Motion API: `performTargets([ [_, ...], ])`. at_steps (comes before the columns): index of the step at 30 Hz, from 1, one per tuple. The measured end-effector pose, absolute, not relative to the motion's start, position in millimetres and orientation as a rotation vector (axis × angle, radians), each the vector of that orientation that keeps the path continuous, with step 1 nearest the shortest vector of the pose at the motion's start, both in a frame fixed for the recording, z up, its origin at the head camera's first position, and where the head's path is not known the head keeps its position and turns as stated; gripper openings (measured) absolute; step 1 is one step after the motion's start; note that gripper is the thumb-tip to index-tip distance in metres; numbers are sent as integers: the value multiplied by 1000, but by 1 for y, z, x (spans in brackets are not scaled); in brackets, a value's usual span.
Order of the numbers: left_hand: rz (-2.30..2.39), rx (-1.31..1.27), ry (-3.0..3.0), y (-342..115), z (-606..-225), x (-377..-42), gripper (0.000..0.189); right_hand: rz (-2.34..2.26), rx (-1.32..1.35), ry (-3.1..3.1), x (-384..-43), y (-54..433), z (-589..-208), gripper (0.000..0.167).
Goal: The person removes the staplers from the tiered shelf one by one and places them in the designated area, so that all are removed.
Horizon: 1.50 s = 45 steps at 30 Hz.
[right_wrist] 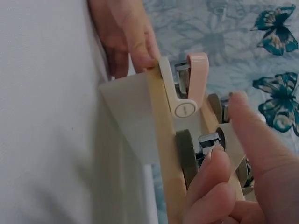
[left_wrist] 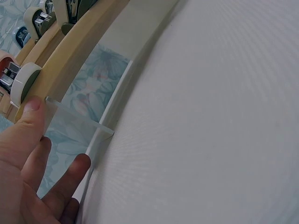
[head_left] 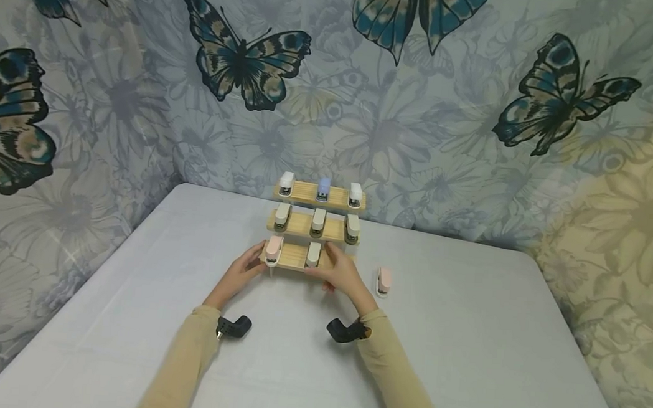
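Note:
A tiered rack has wooden shelves (head_left: pixel 293 259) on a clear stand, with small staplers set along each tier. My left hand (head_left: pixel 245 271) grips the left end of the lowest shelf, its thumb (left_wrist: pixel 32 109) on the wood and the other fingers lower beside the clear side panel (left_wrist: pixel 70 121). Just above that thumb sits a pink and white stapler (head_left: pixel 273 249). My right hand (head_left: pixel 340 272) pinches a cream stapler (head_left: pixel 313 253) midway along the lowest shelf; in the right wrist view, a fingertip (right_wrist: pixel 217 154) overlaps its metal part.
Another pink stapler (head_left: pixel 384 280) stands on the white table (head_left: pixel 464 337), right of the rack. White staplers and a blue stapler (head_left: pixel 324 187) fill the upper tiers. Butterfly-patterned wall covering (head_left: pixel 376 126) rises behind the table. Both wrists carry black cameras (head_left: pixel 235 327).

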<state>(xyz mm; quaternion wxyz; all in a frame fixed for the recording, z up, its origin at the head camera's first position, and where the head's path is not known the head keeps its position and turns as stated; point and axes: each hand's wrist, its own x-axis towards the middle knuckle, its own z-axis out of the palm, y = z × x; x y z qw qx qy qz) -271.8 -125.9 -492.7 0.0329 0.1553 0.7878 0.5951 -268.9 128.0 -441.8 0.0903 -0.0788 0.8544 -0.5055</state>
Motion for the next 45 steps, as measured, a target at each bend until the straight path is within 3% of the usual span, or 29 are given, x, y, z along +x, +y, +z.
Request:
performTargets([
  [10,1823,482,2464,-127,-508,-282,65,-1712,-176,2418,-273,126,-444,79],
  [40,1822,488,2470,-126,-510,-282,65,-1849,-173,2601,-250,135,-455,73],
  [45,1825,498,2471,-127,-510,-281,64,-1949,-89,2480,-243,145,-452,63],
])
